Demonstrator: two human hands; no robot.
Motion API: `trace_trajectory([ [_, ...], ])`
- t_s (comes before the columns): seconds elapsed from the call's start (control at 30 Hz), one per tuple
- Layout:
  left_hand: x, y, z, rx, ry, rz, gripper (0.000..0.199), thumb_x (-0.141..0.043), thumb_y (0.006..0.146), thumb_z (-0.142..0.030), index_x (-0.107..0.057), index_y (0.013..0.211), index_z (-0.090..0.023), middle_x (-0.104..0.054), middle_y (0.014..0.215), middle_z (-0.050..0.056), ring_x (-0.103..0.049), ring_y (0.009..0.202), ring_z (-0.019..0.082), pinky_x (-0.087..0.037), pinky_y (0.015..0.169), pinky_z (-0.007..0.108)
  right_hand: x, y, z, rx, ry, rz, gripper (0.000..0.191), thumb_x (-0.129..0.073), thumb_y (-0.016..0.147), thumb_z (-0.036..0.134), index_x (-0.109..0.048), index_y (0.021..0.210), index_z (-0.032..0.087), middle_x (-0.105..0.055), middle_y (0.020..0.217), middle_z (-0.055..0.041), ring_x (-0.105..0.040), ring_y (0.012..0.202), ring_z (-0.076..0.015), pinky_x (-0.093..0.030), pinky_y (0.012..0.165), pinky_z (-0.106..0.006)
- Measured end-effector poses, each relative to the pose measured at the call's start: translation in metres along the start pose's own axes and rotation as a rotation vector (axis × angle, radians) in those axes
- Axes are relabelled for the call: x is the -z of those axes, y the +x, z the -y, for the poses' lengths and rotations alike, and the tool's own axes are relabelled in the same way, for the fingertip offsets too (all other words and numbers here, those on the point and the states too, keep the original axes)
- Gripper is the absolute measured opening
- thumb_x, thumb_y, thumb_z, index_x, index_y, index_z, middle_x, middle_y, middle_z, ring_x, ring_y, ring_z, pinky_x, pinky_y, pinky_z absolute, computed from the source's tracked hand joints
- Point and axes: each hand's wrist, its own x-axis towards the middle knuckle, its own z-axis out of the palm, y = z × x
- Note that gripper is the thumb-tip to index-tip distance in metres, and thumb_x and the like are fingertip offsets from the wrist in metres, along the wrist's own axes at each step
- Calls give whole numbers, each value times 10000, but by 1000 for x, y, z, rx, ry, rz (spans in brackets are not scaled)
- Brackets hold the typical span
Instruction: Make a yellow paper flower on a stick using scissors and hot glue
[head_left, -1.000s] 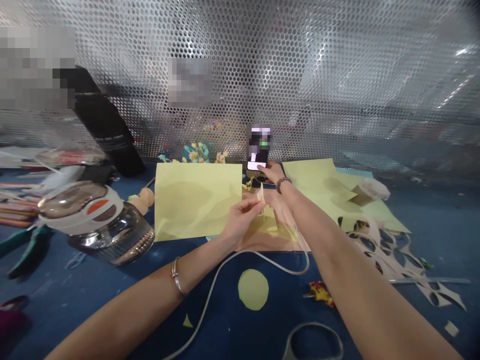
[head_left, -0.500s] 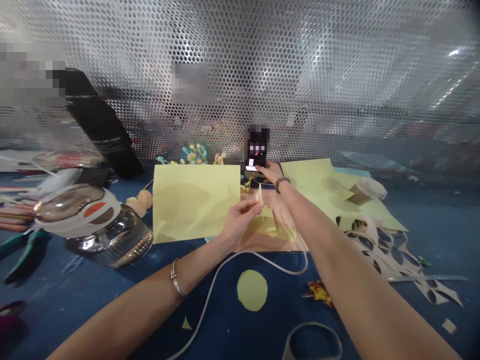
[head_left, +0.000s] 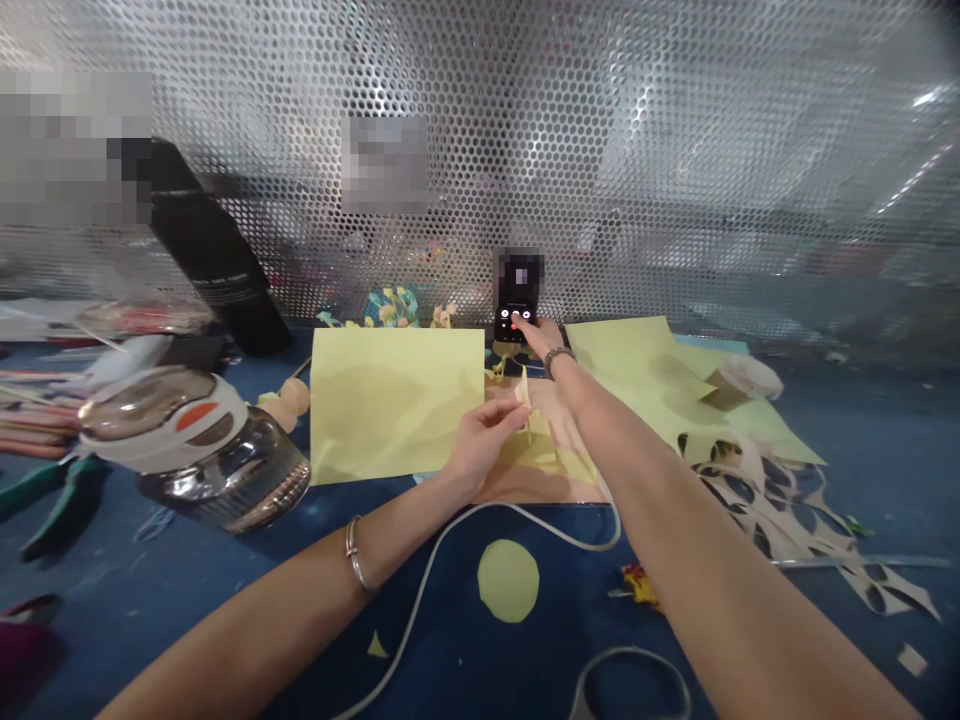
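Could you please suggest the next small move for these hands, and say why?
I would probably move the right hand off the phone and over to the small yellow paper piece, since only the left hand is pinching it while the right fingers rest on the screen.

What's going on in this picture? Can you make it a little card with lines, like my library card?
Left hand: pinching a small yellow paper piece
Right hand: touching a black phone
Beside the hands: big yellow paper sheet
Under the hands: brown paper sheet
In front: yellow paper circle, white cable
Left side: glass jar, green-handled pliers
Right side: paper strip with holes
Behind: metal mesh wall
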Motion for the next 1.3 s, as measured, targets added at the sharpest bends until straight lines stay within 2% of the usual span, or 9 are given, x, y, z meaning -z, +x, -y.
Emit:
trace_trajectory([
  [0.2, 0, 0, -1, -2, -21, -7, 220, -799, 588, -355, -735, 697, -175, -660, 670, 9, -560, 658, 132, -444, 685, 262, 4, -11, 3, -14, -25, -19, 281, -554, 918, 303, -561, 1158, 156, -600, 1138, -79, -623, 931, -203, -534, 775, -394],
  [0.43, 1, 1, -9, -11, -63, 25, 213, -801, 595, -346, -729, 696, -173, -636, 664, -3, -542, 653, 114, -443, 705, 255, 35, -53, 26, 15, -40, -53, 295, -562, 914, 292, -548, 1174, 154, -589, 1152, -82, -619, 940, -207, -535, 773, -396],
  [0.53, 2, -8, -21, -2, -64, 58, 184, -798, 615, -324, -729, 692, -173, -641, 689, -1, -542, 673, 109, -439, 734, 251, 47, -98, 34, 56, -22, 2, 237, -577, 900, 284, -582, 1098, 155, -625, 1072, -70, -636, 840, -174, -553, 682, -329],
  [0.67, 2, -36, -39, 34, -67, 79, 144, -784, 654, -301, -735, 713, -179, -645, 706, -2, -540, 678, 103, -435, 762, 251, 59, -177, 35, 149, 35, 134, 124, -604, 828, 297, -635, 934, 240, -677, 939, -60, -649, 740, -182, -540, 478, -250],
  [0.77, 1, -61, -49, 62, -90, 82, 134, -770, 680, -306, -738, 737, -190, -640, 720, -4, -541, 688, 101, -438, 778, 252, 71, -230, 43, 248, 97, 160, 125, -590, 817, 313, -617, 938, 292, -667, 931, -40, -647, 809, -184, -571, 551, -259],
  [0.83, 1, -77, -52, 88, -123, 73, 125, -763, 694, -309, -738, 760, -205, -648, 777, -7, -541, 701, 90, -438, 779, 237, 82, -258, 53, 386, 209, 91, 142, -561, 838, 355, -601, 967, 313, -650, 932, -38, -639, 829, -184, -575, 607, -274],
  [0.97, 1, -104, -51, 165, -206, 77, 101, -756, 714, -278, -732, 749, -186, -634, 773, -11, -534, 681, 76, -437, 749, 210, 102, -304, 68, 564, 355, 14, 102, -568, 865, 340, -610, 932, 275, -621, 840, -20, -610, 724, -164, -542, 607, -287],
  [1.13, 2, -129, -41, 210, -174, 73, 113, -744, 733, -277, -731, 783, -176, -628, 772, -10, -530, 695, 76, -435, 725, 188, 93, -337, 40, 358, 353, 77, 110, -564, 884, 316, -604, 947, 235, -588, 845, -2, -567, 658, -112, -506, 569, -227],
  [1.3, -1, -143, -30, 183, -111, 66, 120, -743, 731, -303, -733, 785, -197, -680, 797, -1, -553, 737, 102, -431, 737, 207, 61, -344, 4, 184, 378, 175, 187, -556, 885, 347, -560, 1030, 228, -593, 999, -46, -572, 914, -176, -504, 703, -274],
])
